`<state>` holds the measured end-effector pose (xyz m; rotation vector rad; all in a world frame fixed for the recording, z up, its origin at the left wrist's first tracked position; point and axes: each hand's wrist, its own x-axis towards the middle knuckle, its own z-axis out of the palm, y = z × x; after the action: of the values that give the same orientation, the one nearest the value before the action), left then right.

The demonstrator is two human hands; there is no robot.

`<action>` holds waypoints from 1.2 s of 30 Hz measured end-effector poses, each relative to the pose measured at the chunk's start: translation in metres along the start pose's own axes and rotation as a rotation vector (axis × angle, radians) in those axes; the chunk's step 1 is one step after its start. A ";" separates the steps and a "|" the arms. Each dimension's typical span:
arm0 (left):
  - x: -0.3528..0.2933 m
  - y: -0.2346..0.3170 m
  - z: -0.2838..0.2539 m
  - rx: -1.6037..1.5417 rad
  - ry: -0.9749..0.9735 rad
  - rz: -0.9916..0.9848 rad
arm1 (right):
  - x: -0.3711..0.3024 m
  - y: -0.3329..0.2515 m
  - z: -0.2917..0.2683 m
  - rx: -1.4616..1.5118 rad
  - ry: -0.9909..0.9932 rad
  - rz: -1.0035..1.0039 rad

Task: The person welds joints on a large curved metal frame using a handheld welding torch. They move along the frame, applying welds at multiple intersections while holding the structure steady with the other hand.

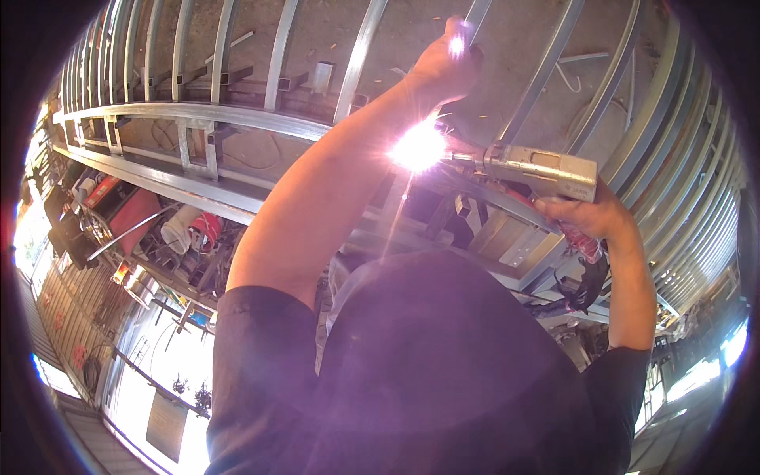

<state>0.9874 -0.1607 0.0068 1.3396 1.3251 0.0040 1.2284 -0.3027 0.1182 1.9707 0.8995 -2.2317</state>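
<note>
My left hand (447, 67) reaches far forward and is closed round a grey metal bar (478, 11) of a large frame. In my right hand (584, 212) is a welding gun (542, 169), a pale boxy body with a thin nozzle pointing left. A blinding white arc (418, 146) burns at its tip, just below my left wrist. The glare hides the spot where the nozzle meets the metal. Beneath the arc runs the frame's long rail (237, 115), partly covered by my left forearm. A red-and-black cable bundle (582, 241) hangs under my right hand.
Rows of parallel metal bars (281, 47) stretch away at left, with more curved bars (673, 119) at right. At lower left stand a red machine (119, 214), a white bucket (178, 228) and a heap of scrap. Metal offcuts (322, 77) lie on the dirt ground beyond.
</note>
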 end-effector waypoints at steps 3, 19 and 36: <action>0.000 0.002 -0.001 -0.026 -0.019 -0.016 | -0.004 0.001 -0.001 -0.017 0.037 0.027; 0.003 0.010 0.063 0.233 0.508 0.613 | -0.116 0.082 -0.061 0.133 0.159 -0.113; 0.017 0.016 0.122 0.151 0.189 0.131 | -0.031 0.067 -0.060 0.101 -0.110 -0.152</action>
<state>1.0861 -0.2265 -0.0317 1.5845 1.4152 0.1255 1.3146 -0.3431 0.1179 1.8547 0.9718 -2.4879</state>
